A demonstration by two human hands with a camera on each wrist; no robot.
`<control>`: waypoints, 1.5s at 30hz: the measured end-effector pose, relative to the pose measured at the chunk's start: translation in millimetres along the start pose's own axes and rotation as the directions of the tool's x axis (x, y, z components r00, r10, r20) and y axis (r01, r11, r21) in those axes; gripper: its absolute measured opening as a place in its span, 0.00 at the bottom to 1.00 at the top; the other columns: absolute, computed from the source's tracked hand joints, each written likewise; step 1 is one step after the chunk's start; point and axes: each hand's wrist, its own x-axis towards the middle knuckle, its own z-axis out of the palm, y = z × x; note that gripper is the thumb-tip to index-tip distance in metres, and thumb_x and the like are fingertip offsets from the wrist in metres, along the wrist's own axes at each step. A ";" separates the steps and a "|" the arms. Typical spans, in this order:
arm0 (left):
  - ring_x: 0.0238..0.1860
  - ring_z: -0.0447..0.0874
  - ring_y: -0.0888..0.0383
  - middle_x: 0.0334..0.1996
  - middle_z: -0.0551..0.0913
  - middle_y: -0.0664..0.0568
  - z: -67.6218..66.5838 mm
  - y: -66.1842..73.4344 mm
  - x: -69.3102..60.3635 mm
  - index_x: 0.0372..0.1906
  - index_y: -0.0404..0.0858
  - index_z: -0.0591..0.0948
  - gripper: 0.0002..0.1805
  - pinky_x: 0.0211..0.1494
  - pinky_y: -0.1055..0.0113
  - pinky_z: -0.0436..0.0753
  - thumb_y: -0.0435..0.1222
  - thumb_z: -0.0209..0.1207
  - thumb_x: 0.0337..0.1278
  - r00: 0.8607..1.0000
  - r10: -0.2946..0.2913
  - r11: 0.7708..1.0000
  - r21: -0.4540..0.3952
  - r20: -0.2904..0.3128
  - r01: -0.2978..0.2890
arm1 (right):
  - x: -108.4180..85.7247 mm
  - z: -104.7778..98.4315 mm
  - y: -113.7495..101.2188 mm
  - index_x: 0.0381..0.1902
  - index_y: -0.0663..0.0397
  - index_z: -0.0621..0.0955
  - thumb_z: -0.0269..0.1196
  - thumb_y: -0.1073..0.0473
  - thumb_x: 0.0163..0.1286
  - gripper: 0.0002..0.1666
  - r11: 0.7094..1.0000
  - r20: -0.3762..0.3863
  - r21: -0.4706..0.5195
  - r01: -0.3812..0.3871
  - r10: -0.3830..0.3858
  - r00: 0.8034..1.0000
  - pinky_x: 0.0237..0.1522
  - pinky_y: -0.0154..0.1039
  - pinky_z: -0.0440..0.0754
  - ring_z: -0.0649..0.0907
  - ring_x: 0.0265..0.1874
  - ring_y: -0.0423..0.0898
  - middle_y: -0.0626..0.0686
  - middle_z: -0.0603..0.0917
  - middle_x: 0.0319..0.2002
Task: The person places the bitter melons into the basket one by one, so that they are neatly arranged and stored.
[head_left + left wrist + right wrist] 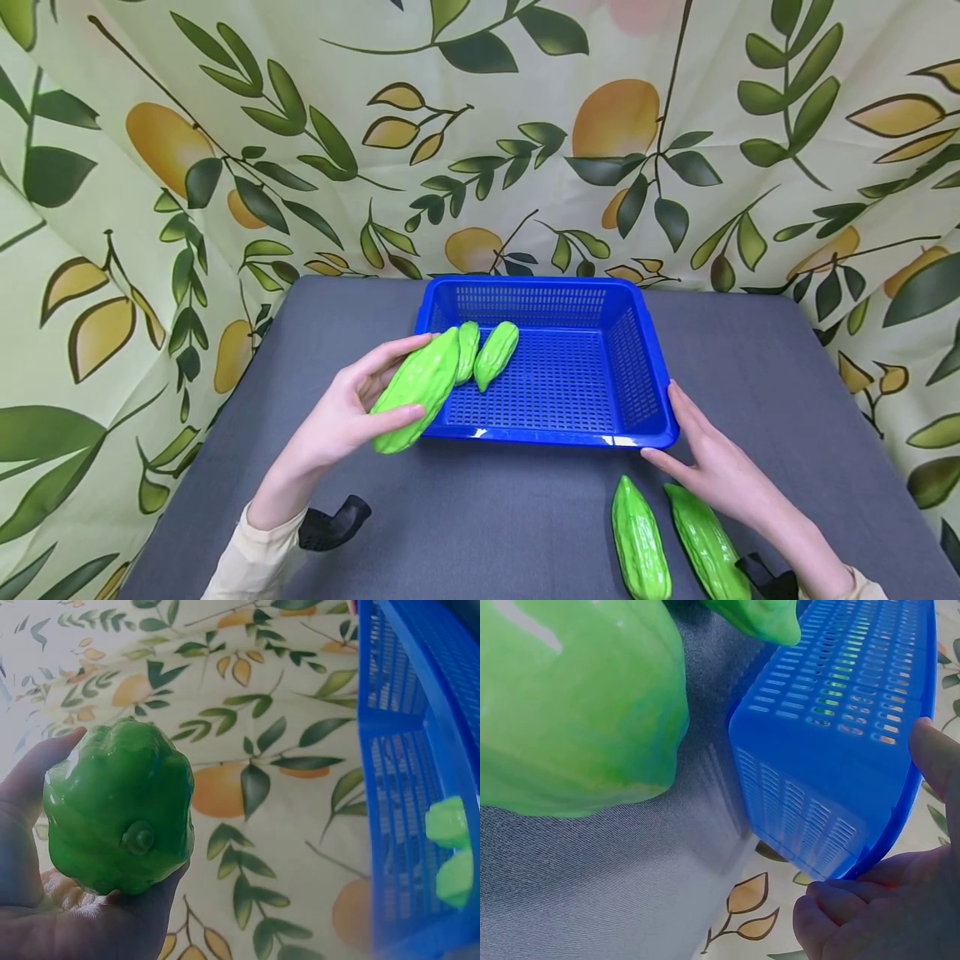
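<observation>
My left hand (352, 404) grips a bright green, ribbed bitter melon (417, 387) over the left front corner of a blue plastic basket (540, 437). The left wrist view shows this melon end-on, its stem stub facing the camera, with thumb and fingers round its sides. Inside the basket, at its left, lie two smaller bitter melons, one (467, 352) partly behind the held one and the other (497, 353) beside it. At the basket's right front corner, my right hand (708, 462) holds the rim, thumb on the front and fingers along the right side.
Two more bitter melons, one (641, 542) and another (703, 537) partly under the right forearm, lie on the grey tabletop (480, 517) in front of the basket. Behind and beside the table hangs a leaf-and-fruit patterned cloth (525, 200). Black straps show at both wrists.
</observation>
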 end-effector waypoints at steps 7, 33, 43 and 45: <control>0.55 0.77 0.57 0.65 0.69 0.45 13.4 4.2 32.9 0.69 0.42 0.64 0.38 0.49 0.67 0.84 0.26 0.63 0.53 0.998 -0.034 0.996 -0.086 0.058 0.039 | -0.1 0.6 0.8 0.75 0.57 0.38 0.59 0.38 0.64 0.59 1.000 0.005 0.000 -0.007 0.007 1.000 0.60 0.70 0.63 0.56 0.69 0.69 0.66 0.45 0.75; 0.53 0.78 0.54 0.59 0.74 0.50 46.9 7.6 105.7 0.67 0.49 0.67 0.35 0.46 0.66 0.85 0.28 0.63 0.54 0.978 -0.069 0.991 -0.099 0.194 0.090 | -2.3 0.7 1.4 0.75 0.58 0.39 0.60 0.39 0.64 0.59 1.000 -0.002 0.000 -0.003 0.003 1.000 0.61 0.70 0.63 0.57 0.69 0.69 0.67 0.45 0.74; 0.56 0.78 0.56 0.62 0.72 0.52 59.5 6.4 135.4 0.68 0.48 0.67 0.34 0.47 0.63 0.85 0.30 0.63 0.55 0.973 -0.051 0.992 -0.102 0.226 0.075 | -1.6 0.2 0.8 0.75 0.58 0.40 0.59 0.37 0.64 0.59 1.000 -0.005 -0.009 -0.001 0.001 1.000 0.61 0.69 0.63 0.57 0.70 0.68 0.66 0.46 0.75; 0.57 0.78 0.57 0.63 0.72 0.53 62.6 6.4 141.8 0.68 0.48 0.67 0.34 0.48 0.64 0.85 0.31 0.63 0.55 0.972 -0.051 0.993 -0.096 0.231 0.075 | -1.7 0.5 0.9 0.75 0.57 0.40 0.59 0.37 0.64 0.59 1.000 -0.006 -0.008 0.001 -0.001 1.000 0.61 0.69 0.63 0.57 0.70 0.68 0.65 0.46 0.75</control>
